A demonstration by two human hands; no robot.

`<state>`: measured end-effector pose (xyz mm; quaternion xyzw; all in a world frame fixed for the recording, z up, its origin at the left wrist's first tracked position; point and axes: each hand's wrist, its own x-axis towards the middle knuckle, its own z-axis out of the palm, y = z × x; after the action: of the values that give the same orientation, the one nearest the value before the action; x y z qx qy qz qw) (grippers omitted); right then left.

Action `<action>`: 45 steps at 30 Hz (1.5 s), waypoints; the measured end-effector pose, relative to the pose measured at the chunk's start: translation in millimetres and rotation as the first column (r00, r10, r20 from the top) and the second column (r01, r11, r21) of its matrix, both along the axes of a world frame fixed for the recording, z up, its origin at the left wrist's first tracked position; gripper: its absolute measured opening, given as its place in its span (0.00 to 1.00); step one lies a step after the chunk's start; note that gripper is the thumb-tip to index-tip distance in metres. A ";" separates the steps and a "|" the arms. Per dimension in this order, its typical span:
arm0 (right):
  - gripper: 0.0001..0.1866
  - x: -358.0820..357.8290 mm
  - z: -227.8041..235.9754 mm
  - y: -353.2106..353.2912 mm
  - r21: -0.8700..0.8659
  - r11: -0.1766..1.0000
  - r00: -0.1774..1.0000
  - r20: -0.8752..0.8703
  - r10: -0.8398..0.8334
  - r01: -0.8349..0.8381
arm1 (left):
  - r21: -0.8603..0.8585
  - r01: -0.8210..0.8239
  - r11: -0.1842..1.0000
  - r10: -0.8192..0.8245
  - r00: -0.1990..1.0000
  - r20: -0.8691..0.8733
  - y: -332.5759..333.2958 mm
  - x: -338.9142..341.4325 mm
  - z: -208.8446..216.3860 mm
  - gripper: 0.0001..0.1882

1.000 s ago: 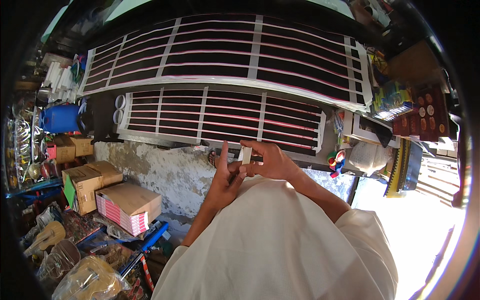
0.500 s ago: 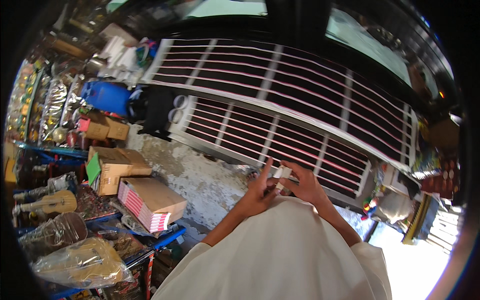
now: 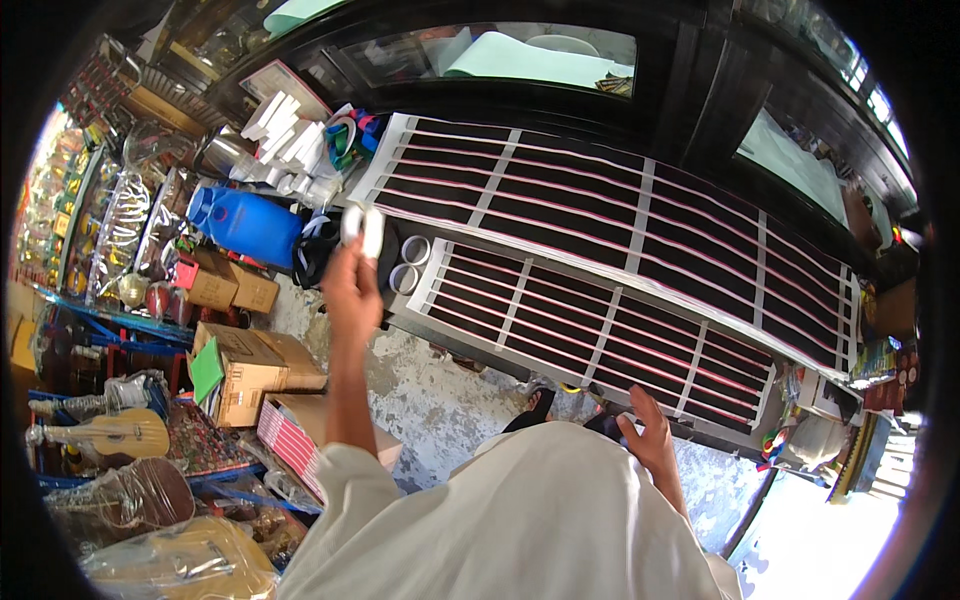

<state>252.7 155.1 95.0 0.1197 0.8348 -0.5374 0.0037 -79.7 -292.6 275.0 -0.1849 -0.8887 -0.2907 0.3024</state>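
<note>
My left hand [image 3: 353, 288] is stretched out to the far left, its fingers closed on a blurred white ring-shaped roll [image 3: 373, 232]. Just right of that hand, two white rolls [image 3: 408, 265] rest by the left end of the lower bench. My right hand [image 3: 651, 432] is raised by my lap with fingers apart and nothing in it. Beyond it, black strips with white-pink edges, crossed by pale bands, cover the lower bench [image 3: 560, 312] and the upper bench [image 3: 570, 205].
A blue jug [image 3: 243, 222] and a heap of white pieces [image 3: 280, 130] are at the far left. Cardboard boxes [image 3: 240, 377] and plastic-wrapped small guitars [image 3: 110, 433] crowd the left side. Dark glass-fronted cabinets [image 3: 680, 80] stand behind the benches.
My hands have parted from a small pale object held between them over my lap. The left reached up and left with the white roll; the right drew right and opened. The view shifted.
</note>
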 end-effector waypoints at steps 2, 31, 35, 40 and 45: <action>0.38 17.9 -5.9 -2.1 0.031 0.999 0.999 0.032 -0.033 0.032 | -0.099 -0.048 0.994 0.037 0.993 -0.108 -28.1 -61.1 22.2 0.20; 0.12 219.7 -110.5 189.2 0.372 0.591 0.652 -0.056 -0.756 0.716 | -0.117 0.349 0.930 -0.232 0.802 0.550 229.2 229.4 -247.7 0.20; 0.16 204.7 -109.2 255.4 0.404 0.612 0.707 -0.139 -0.693 0.680 | -0.240 0.361 0.901 -0.175 0.809 0.561 267.8 258.0 -255.5 0.25; 0.18 183.0 -113.2 285.4 0.429 0.623 0.722 -0.110 -0.683 0.654 | -0.287 0.312 0.905 -0.108 0.824 0.556 284.9 259.5 -268.5 0.30; 0.19 166.5 -113.4 283.3 0.454 0.606 0.697 -0.050 -0.715 0.654 | -0.337 0.331 0.881 -0.087 0.815 0.573 284.3 253.1 -286.7 0.30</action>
<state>419.2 438.4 -18.4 0.4643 0.8203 -0.2860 -0.1723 173.4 -8.3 -11.7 -0.2547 -0.9520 -0.1641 -0.0434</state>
